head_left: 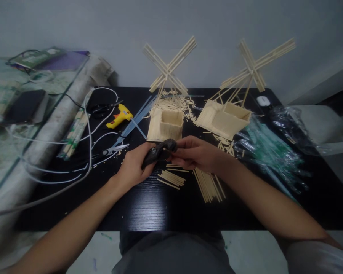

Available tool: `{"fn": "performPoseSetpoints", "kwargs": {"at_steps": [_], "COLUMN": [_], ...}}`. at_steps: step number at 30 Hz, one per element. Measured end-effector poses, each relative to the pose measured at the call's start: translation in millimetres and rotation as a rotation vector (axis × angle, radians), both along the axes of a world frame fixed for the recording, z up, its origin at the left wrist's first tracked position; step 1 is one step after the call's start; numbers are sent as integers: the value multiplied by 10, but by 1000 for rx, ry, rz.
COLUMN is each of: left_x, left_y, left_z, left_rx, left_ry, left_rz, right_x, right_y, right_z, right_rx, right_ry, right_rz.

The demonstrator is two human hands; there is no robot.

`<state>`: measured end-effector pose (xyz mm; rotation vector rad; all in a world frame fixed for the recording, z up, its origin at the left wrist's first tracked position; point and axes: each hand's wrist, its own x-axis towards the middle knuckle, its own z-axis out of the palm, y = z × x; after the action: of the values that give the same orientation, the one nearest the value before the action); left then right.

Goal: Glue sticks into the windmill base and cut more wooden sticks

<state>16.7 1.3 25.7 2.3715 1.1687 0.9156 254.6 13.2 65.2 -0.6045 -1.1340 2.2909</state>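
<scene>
My left hand [135, 163] is closed around a dark, curved hand tool [157, 153], whose exact kind I cannot make out. At the tool's far end, my right hand [193, 152] is pinched closed on what looks like a thin wooden stick, mostly hidden by fingers; a short pale tip shows against the tool. Just beyond the hands stands a stick-built windmill model [157, 123] with an open box on its base. A second windmill model [224, 118] is to its right. Below the hands lie short cut sticks [172, 179] and a bundle of longer sticks [208, 185].
A yellow glue gun [120, 116], scissors [114, 149] and clear glue sticks [131, 121] lie left of the models. White cables [90, 152] loop across the left side. Cut stick bits [171, 102] are heaped behind. Green-and-clear plastic packaging [274, 152] covers the right.
</scene>
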Motion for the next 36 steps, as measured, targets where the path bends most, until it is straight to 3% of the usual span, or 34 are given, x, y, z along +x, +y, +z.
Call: {"fn": "performPoseSetpoints", "kwargs": {"at_steps": [10, 20, 23, 29, 36], "left_x": [-4, 18, 18, 19, 2], "left_y": [-14, -4, 18, 73, 75], "left_z": [24, 42, 37, -14, -32], "left_rx": [-74, -62, -82, -106, -86], "left_ry": [31, 19, 19, 40, 79], "left_rz": [24, 22, 36, 149, 152], "right_x": [0, -9, -25, -98, -135], "right_y": [4, 48, 34, -59, -81], "right_z": [-46, -19, 17, 91, 31], "right_rx": [-107, -74, 46, 418, 573], "right_ry": [67, 23, -82, -377, -475], "right_rz": [20, -30, -116, -462, -557]}}
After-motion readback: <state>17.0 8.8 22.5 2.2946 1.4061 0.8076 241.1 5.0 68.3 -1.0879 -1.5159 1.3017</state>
